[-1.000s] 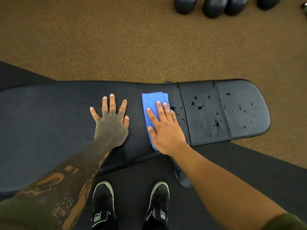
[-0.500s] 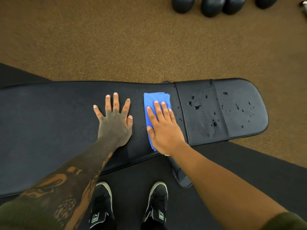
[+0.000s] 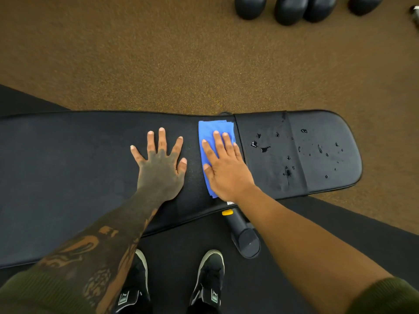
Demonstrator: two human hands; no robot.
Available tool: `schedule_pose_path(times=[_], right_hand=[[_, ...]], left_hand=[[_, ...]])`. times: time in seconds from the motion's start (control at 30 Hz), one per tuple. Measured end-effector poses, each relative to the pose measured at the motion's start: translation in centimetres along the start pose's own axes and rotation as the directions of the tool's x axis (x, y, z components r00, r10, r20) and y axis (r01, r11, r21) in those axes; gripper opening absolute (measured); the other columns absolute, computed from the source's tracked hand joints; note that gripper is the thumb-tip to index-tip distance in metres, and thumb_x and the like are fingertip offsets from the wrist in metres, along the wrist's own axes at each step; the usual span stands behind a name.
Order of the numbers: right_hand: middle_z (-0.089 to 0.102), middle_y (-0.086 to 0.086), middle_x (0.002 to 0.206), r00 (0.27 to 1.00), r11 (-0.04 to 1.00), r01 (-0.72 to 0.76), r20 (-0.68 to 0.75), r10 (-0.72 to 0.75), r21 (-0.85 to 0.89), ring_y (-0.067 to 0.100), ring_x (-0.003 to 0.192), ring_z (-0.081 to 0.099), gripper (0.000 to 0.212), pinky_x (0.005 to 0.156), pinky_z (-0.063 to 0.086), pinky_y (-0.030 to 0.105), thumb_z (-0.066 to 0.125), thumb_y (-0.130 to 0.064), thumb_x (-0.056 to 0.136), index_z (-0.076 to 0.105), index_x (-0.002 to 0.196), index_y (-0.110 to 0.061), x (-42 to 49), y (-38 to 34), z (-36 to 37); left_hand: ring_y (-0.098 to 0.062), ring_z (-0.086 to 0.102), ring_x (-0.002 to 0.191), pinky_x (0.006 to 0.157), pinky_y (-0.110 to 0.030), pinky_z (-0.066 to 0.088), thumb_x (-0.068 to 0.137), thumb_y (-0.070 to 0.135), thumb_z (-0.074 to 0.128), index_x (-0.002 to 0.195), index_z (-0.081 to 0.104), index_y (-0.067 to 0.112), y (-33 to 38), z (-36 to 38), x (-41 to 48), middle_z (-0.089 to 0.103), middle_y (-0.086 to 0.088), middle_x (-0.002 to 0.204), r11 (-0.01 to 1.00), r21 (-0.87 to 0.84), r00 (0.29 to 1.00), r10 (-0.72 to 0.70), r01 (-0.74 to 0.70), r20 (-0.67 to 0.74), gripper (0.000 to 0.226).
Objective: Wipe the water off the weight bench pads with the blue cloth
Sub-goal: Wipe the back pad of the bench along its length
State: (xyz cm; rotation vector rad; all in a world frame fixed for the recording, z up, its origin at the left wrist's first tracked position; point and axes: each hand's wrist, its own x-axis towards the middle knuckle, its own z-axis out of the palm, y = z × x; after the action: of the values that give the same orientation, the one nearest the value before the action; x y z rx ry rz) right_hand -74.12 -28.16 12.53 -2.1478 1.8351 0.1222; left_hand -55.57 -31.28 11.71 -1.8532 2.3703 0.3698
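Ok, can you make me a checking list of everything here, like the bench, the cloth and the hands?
Surface: black weight bench; no drops seen on the long pad; the short pad is dotted with water drops.
Job's things: blue cloth, folded, lies flat on the long pad, next to the short pad.
Clutter: nothing seen.
Hands: left hand rests flat on the long pad, fingers spread, holding nothing; right hand presses flat on the cloth.
Cables: nothing seen.
Surroundings: brown floor, black mat, bench leg with a yellow cap, two black shoes, dark rounded shapes at the top, maybe weights.
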Motion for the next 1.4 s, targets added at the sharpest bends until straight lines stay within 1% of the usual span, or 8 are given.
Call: schedule_pose_path(times=[0.1, 0.2, 0.37, 0.47, 0.63, 0.8, 1.0, 1.4], right_hand=[[-0.006, 0.009, 0.164, 0.999, 0.999, 0.039, 0.013, -0.039, -0.037, 0.028, 0.150, -0.011, 0.062, 0.121, -0.002, 0.043, 0.011, -0.043, 0.097, 0.002, 0.155, -0.023, -1.5, 1.1, 0.0], [-0.005, 0.010, 0.164, 1.000, 0.999, -0.017, -0.013, 0.017, -0.045, 0.027, 0.150, -0.009, 0.064, 0.120, -0.002, 0.042, 0.010, -0.043, 0.096, 0.004, 0.155, -0.021, -1.6, 2.2, 0.0], [-0.009, 0.012, 0.163, 0.993, 0.993, -0.115, -0.038, 0.115, 0.007, 0.029, 0.150, -0.012, 0.060, 0.121, -0.002, 0.045, 0.022, -0.037, 0.102, 0.003, 0.156, -0.017, 1.1, 1.9, -0.4], [-0.009, 0.013, 0.163, 0.995, 0.995, -0.096, -0.033, 0.097, 0.014, 0.031, 0.149, -0.012, 0.062, 0.121, -0.002, 0.046, 0.024, -0.037, 0.102, 0.002, 0.155, -0.015, 2.0, 1.1, -0.6], [0.004, 0.012, 0.163, 0.998, 0.997, 0.054, -0.013, -0.055, -0.050, 0.031, 0.150, -0.001, 0.064, 0.121, 0.004, 0.048, 0.016, -0.044, 0.097, 0.011, 0.155, -0.017, -0.3, 2.1, -0.4], [0.019, 0.016, 0.159, 0.997, 0.997, -0.046, -0.062, 0.042, -0.062, 0.036, 0.148, 0.011, 0.070, 0.119, 0.007, 0.052, 0.031, -0.050, 0.090, 0.026, 0.151, -0.015, 0.7, 3.5, -1.1], [0.000, 0.016, 0.163, 0.995, 0.995, -0.092, -0.048, 0.090, -0.034, 0.036, 0.149, -0.008, 0.077, 0.121, 0.001, 0.049, 0.033, -0.053, 0.093, 0.007, 0.155, -0.015, 5.0, 3.1, -1.8], [0.001, 0.013, 0.164, 0.999, 0.994, 0.048, -0.019, -0.051, -0.103, 0.031, 0.150, -0.003, 0.079, 0.120, 0.011, 0.053, 0.028, -0.058, 0.091, 0.013, 0.155, -0.017, -0.9, 4.9, -0.7]], left_hand=[[-0.036, -0.008, 0.149, 0.111, -0.073, 0.003, 0.097, 0.049, 0.020, 0.153, 0.004, 0.032, 0.1, 0.0, 0.1, -0.006, -0.012, 0.163, 1.000, 0.008, 1.000, -0.010, 0.010, 0.005, 0.061], [-0.036, -0.009, 0.149, 0.110, -0.073, 0.003, 0.097, 0.049, 0.021, 0.153, 0.003, 0.032, 0.1, 0.0, 0.1, -0.007, -0.012, 0.163, 1.000, 0.006, 1.000, -0.019, 0.019, 0.014, 0.061], [-0.037, -0.010, 0.149, 0.110, -0.074, 0.002, 0.098, 0.048, 0.021, 0.154, 0.002, 0.031, 0.4, 0.0, -0.1, -0.008, -0.013, 0.163, 0.999, 0.012, 0.999, -0.031, 0.031, 0.015, 0.061], [-0.037, -0.011, 0.149, 0.111, -0.073, 0.002, 0.098, 0.049, 0.020, 0.154, 0.000, 0.031, 0.5, 0.1, 0.1, -0.010, -0.012, 0.163, 0.999, 0.024, 0.999, -0.033, 0.032, 0.021, 0.062], [-0.036, -0.012, 0.149, 0.111, -0.073, 0.002, 0.098, 0.049, 0.020, 0.154, 0.000, 0.031, 0.4, 0.1, 0.1, -0.011, -0.011, 0.163, 0.999, 0.024, 0.999, -0.035, 0.034, 0.026, 0.062], [-0.035, -0.014, 0.149, 0.112, -0.072, 0.001, 0.098, 0.050, 0.019, 0.153, -0.002, 0.030, 0.4, -0.3, 0.0, -0.012, -0.011, 0.163, 0.998, 0.022, 0.997, -0.052, 0.051, 0.049, 0.063], [-0.034, -0.014, 0.149, 0.113, -0.070, 0.000, 0.098, 0.049, 0.022, 0.154, 0.000, 0.030, 0.5, -1.0, -0.5, -0.012, -0.010, 0.163, 0.997, -0.004, 0.995, -0.074, 0.074, 0.063, 0.063], [-0.034, -0.009, 0.150, 0.112, -0.070, 0.000, 0.098, 0.047, 0.024, 0.154, 0.007, 0.028, 1.5, -1.1, 1.1, -0.005, -0.012, 0.163, 0.999, -0.035, 0.999, -0.041, 0.042, 0.023, 0.062]])
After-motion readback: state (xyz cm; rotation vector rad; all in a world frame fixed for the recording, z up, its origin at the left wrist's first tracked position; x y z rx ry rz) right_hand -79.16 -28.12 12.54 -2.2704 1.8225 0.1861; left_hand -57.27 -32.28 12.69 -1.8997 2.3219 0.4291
